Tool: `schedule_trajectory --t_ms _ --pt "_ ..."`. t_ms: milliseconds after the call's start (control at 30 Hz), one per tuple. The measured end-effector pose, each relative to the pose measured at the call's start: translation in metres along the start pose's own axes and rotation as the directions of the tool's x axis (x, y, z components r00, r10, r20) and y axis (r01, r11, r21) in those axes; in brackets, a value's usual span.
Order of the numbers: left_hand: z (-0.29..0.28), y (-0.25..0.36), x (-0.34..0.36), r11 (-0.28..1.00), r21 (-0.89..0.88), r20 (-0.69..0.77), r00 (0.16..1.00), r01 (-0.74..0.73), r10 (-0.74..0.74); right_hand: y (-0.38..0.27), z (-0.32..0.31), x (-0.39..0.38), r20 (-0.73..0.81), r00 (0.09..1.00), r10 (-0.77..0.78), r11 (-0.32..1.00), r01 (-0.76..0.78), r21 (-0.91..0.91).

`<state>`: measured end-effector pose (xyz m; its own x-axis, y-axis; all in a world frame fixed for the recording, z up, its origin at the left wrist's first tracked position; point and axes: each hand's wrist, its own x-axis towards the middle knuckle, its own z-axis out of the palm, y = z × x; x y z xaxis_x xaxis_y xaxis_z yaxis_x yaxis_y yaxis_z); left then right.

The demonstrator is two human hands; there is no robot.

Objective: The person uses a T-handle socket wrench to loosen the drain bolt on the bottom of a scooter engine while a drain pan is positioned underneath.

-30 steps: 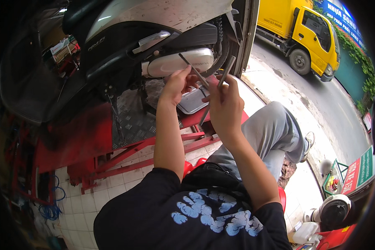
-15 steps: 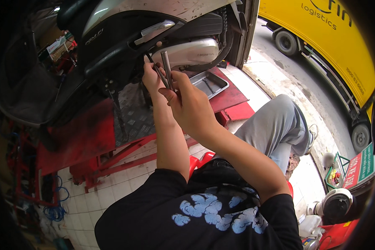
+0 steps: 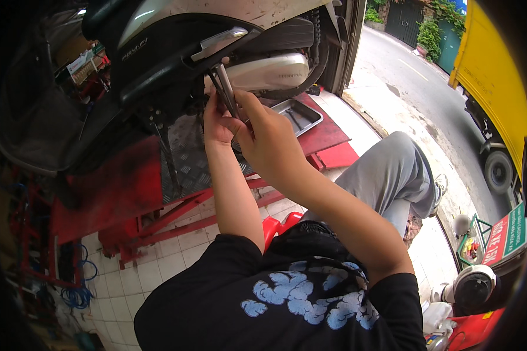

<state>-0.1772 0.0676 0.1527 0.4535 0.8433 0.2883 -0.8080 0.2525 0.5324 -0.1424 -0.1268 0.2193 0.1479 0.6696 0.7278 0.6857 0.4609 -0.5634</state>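
Note:
My right hand (image 3: 269,133) is closed around a silver tubular metal tool (image 3: 223,83), which points up toward the scooter's side. A thinner dark rod (image 3: 211,77) lies close along the tool; its lower part is hidden by my fingers. Just left of it is my left hand (image 3: 218,127), its fingers curled upward below the scooter's body. What those fingers grip is hidden. The scooter (image 3: 175,58) has black panels and a silver-white engine side cover (image 3: 281,71), right beside the tool's upper end.
A metal tray (image 3: 303,111) with a dark item in it sits on the red lift platform (image 3: 332,136). Under the scooter, its stand (image 3: 168,155) rests on a chequered plate (image 3: 193,149). Blue hose (image 3: 78,295) lies on the tiled floor. Outside, a yellow truck (image 3: 498,76) is on the road.
The right hand's tool has shifted up and left, and its upper end leans closer to the scooter. My left hand has moved slightly. The yellow truck has moved right along the road.

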Motion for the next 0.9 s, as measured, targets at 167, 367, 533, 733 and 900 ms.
schedule_trajectory --t_ms 167,367,533,733,900 --pt "0.003 -0.020 -0.015 0.999 -0.012 0.014 0.998 0.053 -0.053 -0.002 0.007 -0.007 -0.059 0.998 0.004 0.998 0.000 0.069" --pt "0.001 -0.032 -0.010 0.996 -0.058 0.102 0.993 0.071 -0.065 -0.003 0.005 -0.008 -0.038 0.987 0.156 0.951 -0.140 0.275" --pt "-0.002 -0.035 -0.014 0.991 -0.118 0.175 0.983 0.069 -0.048 0.000 0.008 -0.008 -0.050 0.986 0.160 0.943 -0.138 0.302" --pt "-0.011 -0.037 -0.013 0.970 -0.237 0.327 0.945 0.063 0.018 -0.002 0.010 -0.001 0.064 0.969 0.238 0.875 -0.243 0.418" --pt "-0.017 -0.034 -0.003 0.932 -0.343 0.538 0.838 0.114 0.096 0.002 0.005 0.002 0.024 0.996 -0.089 0.995 0.090 -0.045"
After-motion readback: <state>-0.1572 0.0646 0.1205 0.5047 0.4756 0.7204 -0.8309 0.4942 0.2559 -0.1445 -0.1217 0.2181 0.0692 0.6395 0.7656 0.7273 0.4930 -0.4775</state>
